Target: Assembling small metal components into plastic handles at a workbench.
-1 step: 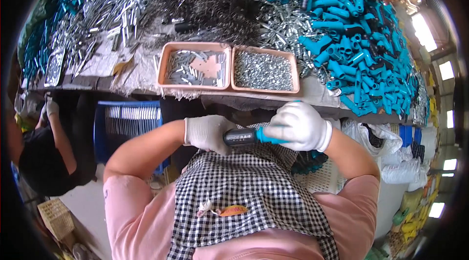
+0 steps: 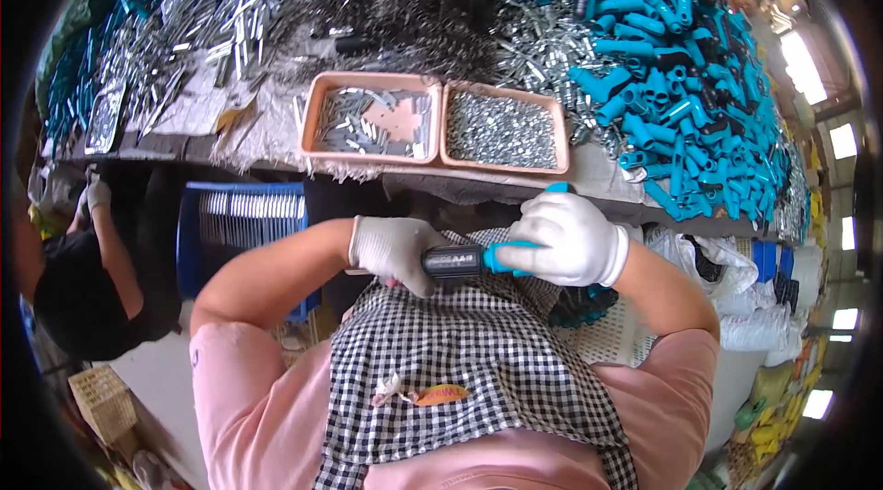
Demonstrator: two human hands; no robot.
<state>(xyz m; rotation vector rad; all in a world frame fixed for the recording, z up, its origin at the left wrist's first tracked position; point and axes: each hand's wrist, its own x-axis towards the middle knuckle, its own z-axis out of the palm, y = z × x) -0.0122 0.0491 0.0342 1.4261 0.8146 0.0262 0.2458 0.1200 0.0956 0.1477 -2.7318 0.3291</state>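
Observation:
My left hand (image 2: pixel 395 251), in a white knit glove, is closed round one end of a teal and black tool handle (image 2: pixel 453 261). The black grip part points toward that hand. My right hand (image 2: pixel 572 237), gloved too, is wrapped round the teal end. Bits of teal stick out above its fingers and beside its thumb; the rest is hidden in the palm. The handle lies roughly level in front of my checked apron (image 2: pixel 441 352), below the table's near edge.
Two pinkish trays, one with metal pins (image 2: pixel 315 122), one with small metal parts (image 2: pixel 563 136), stand at the table edge. Behind lie piles of metal rods (image 2: pixel 244 16), dark springs (image 2: pixel 405 2) and teal housings (image 2: pixel 662 103). A blue crate (image 2: pixel 189 242) stands below; a co-worker (image 2: pixel 87 297) is at left.
The view has shifted very slightly. My right hand's fingers have moved a little on the teal end, and more teal shows above them. Both hands keep their hold.

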